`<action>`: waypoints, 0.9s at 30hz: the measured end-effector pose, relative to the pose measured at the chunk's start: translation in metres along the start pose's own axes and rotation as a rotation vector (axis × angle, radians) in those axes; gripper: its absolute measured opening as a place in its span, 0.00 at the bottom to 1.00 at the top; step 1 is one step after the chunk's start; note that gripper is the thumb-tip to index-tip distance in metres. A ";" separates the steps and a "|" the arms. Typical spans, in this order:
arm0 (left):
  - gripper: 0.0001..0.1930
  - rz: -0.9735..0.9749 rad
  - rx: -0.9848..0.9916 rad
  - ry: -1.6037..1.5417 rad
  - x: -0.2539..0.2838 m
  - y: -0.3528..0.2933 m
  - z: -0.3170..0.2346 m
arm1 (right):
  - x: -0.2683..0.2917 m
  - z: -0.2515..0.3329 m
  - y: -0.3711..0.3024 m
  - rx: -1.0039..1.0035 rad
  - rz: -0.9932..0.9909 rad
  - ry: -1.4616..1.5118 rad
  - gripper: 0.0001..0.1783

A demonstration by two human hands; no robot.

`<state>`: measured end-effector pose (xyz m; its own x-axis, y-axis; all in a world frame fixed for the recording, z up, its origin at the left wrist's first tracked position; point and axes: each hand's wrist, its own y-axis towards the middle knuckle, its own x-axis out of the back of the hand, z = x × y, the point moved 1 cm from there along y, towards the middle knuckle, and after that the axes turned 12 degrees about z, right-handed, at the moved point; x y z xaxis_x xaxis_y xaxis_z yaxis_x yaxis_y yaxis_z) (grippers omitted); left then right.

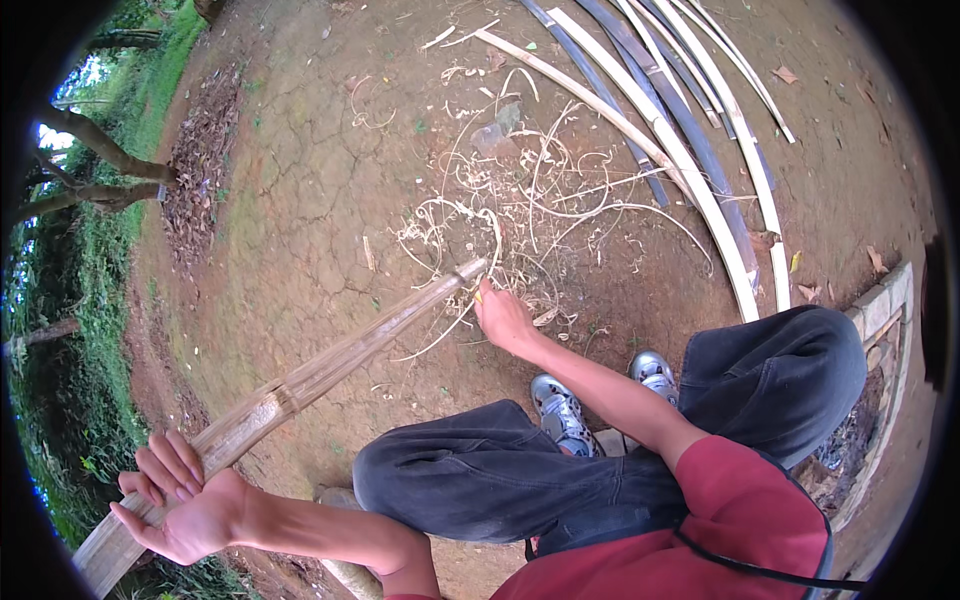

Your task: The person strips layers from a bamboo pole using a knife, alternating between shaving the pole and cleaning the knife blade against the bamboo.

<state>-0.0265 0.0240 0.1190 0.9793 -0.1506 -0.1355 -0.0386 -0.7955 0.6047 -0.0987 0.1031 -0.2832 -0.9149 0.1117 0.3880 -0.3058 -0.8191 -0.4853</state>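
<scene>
A long split bamboo slat (345, 357) runs slantwise from the lower left toward the middle, its far end close to my right fist. At its near end, my left hand (195, 505) grips it along the edge, with the fingers curled over the top and the palm turned up. My right hand (507, 318) is closed beside the far tip. A bit of yellow shows at its fingers, apparently a small tool, mostly hidden by the hand. Thin curled bamboo shavings (480, 185) lie on the ground just past that hand.
Several pale and dark bamboo strips (722, 185) lie in a bundle at the upper right. My shoes (562, 410) are below my right hand, between my bent knees. A low block edging (893, 300) borders the right side. Branches (110, 150) and green growth stand at the left.
</scene>
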 end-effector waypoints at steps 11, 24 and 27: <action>0.17 0.013 -0.012 -0.034 0.008 0.000 0.001 | 0.004 0.005 0.007 -0.058 0.132 0.121 0.15; 0.17 0.023 -0.036 -0.016 0.019 0.011 0.009 | 0.006 -0.002 0.015 -0.066 0.076 0.124 0.15; 0.17 0.024 -0.020 -0.014 0.020 0.012 0.010 | 0.010 0.021 -0.009 0.110 0.005 0.129 0.14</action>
<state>-0.0090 0.0057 0.1157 0.9752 -0.1781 -0.1316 -0.0583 -0.7798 0.6233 -0.0995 0.0997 -0.2584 -0.9447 0.1732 0.2784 -0.2771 -0.8757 -0.3955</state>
